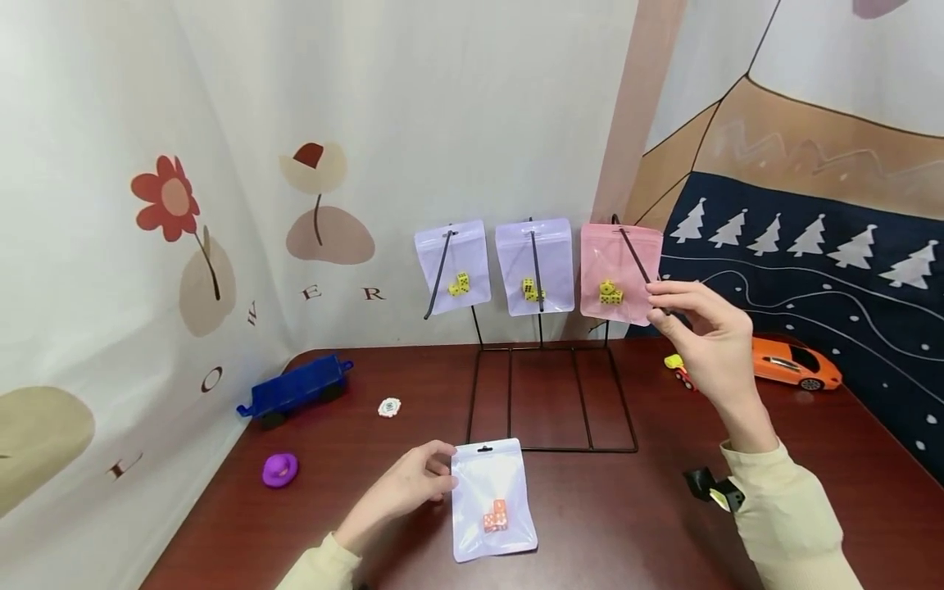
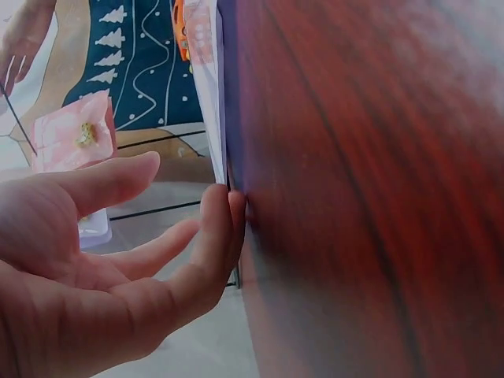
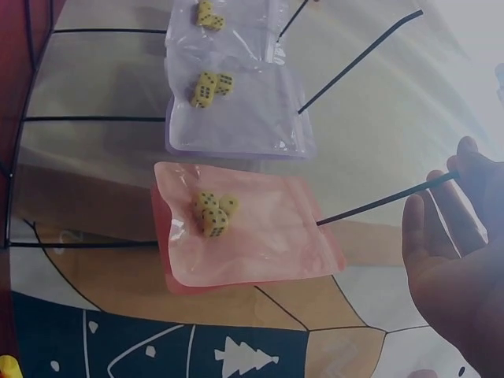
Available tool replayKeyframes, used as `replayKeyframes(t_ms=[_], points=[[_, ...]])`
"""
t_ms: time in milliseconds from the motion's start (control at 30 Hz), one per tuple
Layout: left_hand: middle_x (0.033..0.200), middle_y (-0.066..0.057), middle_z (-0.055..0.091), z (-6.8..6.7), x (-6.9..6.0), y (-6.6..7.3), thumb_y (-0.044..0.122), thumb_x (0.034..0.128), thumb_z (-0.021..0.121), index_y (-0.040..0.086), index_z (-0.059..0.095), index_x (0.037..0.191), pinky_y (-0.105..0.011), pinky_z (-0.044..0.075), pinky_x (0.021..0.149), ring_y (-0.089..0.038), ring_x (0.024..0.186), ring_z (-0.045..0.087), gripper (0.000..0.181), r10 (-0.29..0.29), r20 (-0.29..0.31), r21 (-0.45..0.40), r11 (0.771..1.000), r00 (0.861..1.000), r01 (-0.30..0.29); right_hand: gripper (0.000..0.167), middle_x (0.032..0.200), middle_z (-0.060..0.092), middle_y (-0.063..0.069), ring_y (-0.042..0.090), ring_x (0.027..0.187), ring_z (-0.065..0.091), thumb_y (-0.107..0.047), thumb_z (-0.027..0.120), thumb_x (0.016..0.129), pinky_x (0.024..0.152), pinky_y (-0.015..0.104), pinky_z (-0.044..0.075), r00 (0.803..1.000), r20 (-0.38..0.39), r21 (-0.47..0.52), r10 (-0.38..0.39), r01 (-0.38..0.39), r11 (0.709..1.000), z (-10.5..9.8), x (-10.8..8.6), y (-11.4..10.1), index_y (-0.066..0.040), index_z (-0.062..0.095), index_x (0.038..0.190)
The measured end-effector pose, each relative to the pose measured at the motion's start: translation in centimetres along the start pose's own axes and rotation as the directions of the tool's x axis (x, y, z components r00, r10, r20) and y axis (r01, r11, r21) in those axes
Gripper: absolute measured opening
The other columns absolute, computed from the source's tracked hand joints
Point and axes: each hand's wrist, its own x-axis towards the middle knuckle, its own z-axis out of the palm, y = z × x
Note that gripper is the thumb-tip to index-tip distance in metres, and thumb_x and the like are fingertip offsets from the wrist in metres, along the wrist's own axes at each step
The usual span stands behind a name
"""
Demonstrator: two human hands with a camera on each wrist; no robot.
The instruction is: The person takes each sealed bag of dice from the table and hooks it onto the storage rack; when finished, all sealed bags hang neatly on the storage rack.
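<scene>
A lilac zip pouch (image 1: 490, 483) with orange dice lies on the table, its left upper edge against the fingertips of my left hand (image 1: 413, 483). In the left wrist view, that hand's thumb stands apart from the pouch. At the front end of a black hook rod (image 3: 386, 201), my right hand (image 1: 704, 336) has thumb and fingers spread around the tip. On that rod hangs a pink pouch (image 1: 619, 270) with yellow dice. Two lilac pouches with yellow dice, one left (image 1: 453, 266) and one in the middle (image 1: 524, 266), hang on the other rods.
The black wire rack (image 1: 553, 449) stands at the back middle. A blue toy trailer (image 1: 298, 387), a purple toy hat (image 1: 280, 469) and a white chip (image 1: 389, 407) lie at left. An orange toy car (image 1: 789, 366) and a small yellow-red toy (image 1: 678, 369) sit at right.
</scene>
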Motion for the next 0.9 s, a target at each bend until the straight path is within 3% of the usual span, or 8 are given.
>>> replayKeyframes(t_ms=[167, 600, 900], points=[[0.087, -0.012, 0.06, 0.2, 0.2, -0.1, 0.002, 0.0841, 0.066, -0.011, 0.057, 0.113, -0.036, 0.057, 0.061, -0.02, 0.076, 0.06, 0.033, 0.014, 0.021, -0.03, 0.999, 1.0, -0.013, 0.018, 0.105, 0.064, 0.021, 0.024, 0.102, 0.059, 0.026, 0.061, 0.077, 0.089, 0.021, 0.048, 1.0, 0.002, -0.011, 0.002, -0.002, 1.0, 0.0, -0.1, 0.0, 0.019, 0.064, 0.093], [0.092, -0.01, 0.063, 0.0, 0.7, -0.8, 0.01, 0.0904, 0.06, -0.014, 0.059, 0.113, -0.034, 0.054, 0.069, -0.02, 0.083, 0.059, 0.034, -0.067, 0.049, -0.12, 0.99, 0.997, 0.072, 0.017, 0.104, 0.064, 0.024, 0.024, 0.101, 0.059, 0.026, 0.061, 0.077, 0.09, 0.021, 0.048, 1.0, 0.005, -0.001, -0.017, 0.017, 1.0, 0.0, -0.2, 0.1, 0.019, 0.064, 0.093], [0.111, -0.017, 0.061, 0.1, 1.7, -0.5, 0.007, 0.0898, 0.06, -0.007, 0.051, 0.127, -0.032, 0.051, 0.068, -0.022, 0.087, 0.06, 0.041, -0.041, 0.074, -0.202, 0.978, 0.996, 0.055, 0.015, 0.104, 0.064, 0.024, 0.022, 0.103, 0.059, 0.023, 0.062, 0.078, 0.092, 0.022, 0.047, 0.999, 0.01, -0.019, -0.032, 0.032, 0.999, -0.1, 0.0, 0.2, 0.019, 0.064, 0.093]])
